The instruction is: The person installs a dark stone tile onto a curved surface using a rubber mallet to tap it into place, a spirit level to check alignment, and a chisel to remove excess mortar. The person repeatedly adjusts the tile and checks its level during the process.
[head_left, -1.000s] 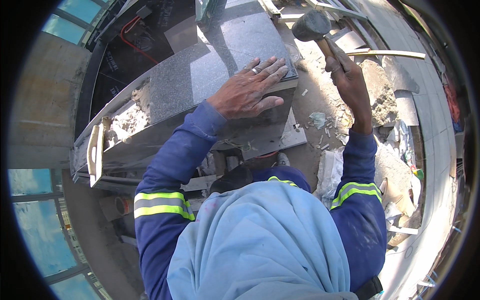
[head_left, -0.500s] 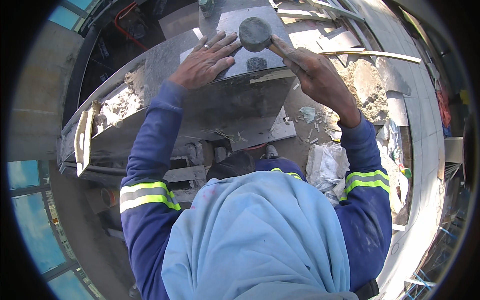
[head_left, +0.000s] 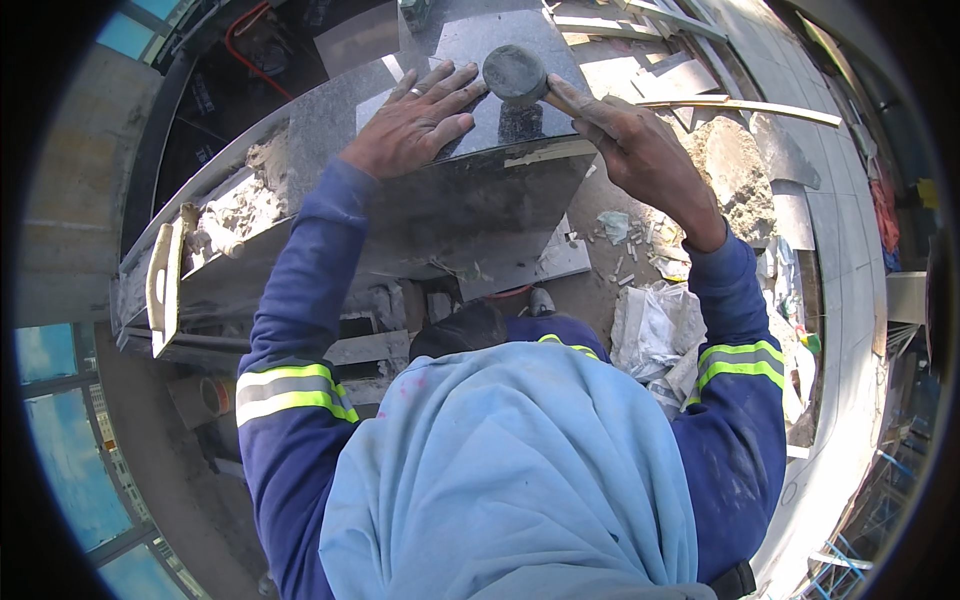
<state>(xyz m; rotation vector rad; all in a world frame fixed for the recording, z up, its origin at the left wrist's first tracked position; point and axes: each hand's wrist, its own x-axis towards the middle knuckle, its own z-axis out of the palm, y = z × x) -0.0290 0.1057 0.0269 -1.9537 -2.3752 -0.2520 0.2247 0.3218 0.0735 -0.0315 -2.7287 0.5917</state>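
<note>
My left hand (head_left: 415,122) lies flat with fingers spread on a polished grey stone slab (head_left: 480,32), a ring on one finger. In my right hand (head_left: 645,155) is the short handle of a rubber mallet (head_left: 515,76), its round dark head just right of my left fingertips. A dark reflection or shadow shows on the slab below the head; whether the two touch, I cannot tell. The slab caps a low wall with a dark stone front (head_left: 470,205) facing me.
Left of the slab, rough mortar (head_left: 235,205) fills the wall top, and a float with a pale handle (head_left: 160,290) rests at its end. A red cable (head_left: 240,55) lies beyond. To the right are a wooden strip (head_left: 745,105), a sand heap (head_left: 735,165) and a white plastic bag (head_left: 665,325).
The mallet and my right hand have shifted slightly right and nearer to me. The dark patch on the slab now meets the mallet head's outline. My left hand stays nearly in place.
</note>
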